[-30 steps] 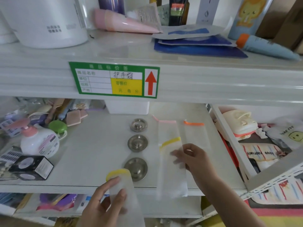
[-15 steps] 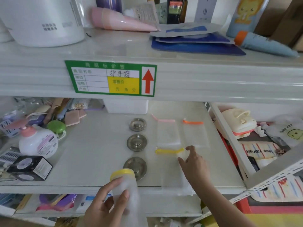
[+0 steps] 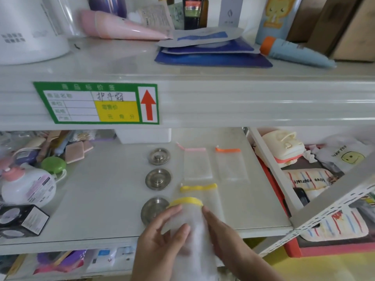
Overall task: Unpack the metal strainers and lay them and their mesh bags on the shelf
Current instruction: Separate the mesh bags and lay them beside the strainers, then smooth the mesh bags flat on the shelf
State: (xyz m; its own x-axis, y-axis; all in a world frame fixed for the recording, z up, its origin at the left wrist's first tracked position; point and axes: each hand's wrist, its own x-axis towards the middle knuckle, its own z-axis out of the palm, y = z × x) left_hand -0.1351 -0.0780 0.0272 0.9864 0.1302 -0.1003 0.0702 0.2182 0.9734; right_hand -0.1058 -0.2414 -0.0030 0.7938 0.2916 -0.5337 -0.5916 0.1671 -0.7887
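Three round metal strainers lie in a column on the white shelf (image 3: pixel 101 199): a far one (image 3: pixel 159 156), a middle one (image 3: pixel 158 179) and a near one (image 3: pixel 152 209) partly behind my left hand. Flat mesh bags lie to their right: one with a pink drawstring (image 3: pixel 195 165), one with an orange drawstring (image 3: pixel 230 164), one with a yellow drawstring (image 3: pixel 199 192). My left hand (image 3: pixel 162 238) and my right hand (image 3: pixel 225 238) both grip a fourth mesh bag with a yellow rim (image 3: pixel 187 218) above the shelf's front edge.
A lotion pump bottle (image 3: pixel 28 187), a green round case (image 3: pixel 53 165) and a black box (image 3: pixel 22 220) crowd the shelf's left side. A slanted divider (image 3: pixel 269 169) bounds the right, with a basket of cloth goods beyond. The upper shelf with a green price label (image 3: pixel 97 103) overhangs.
My right hand left the yellow-drawstring bag lying flat on the shelf and came back to the bag in my left hand. That bag rose toward the shelf's front edge.
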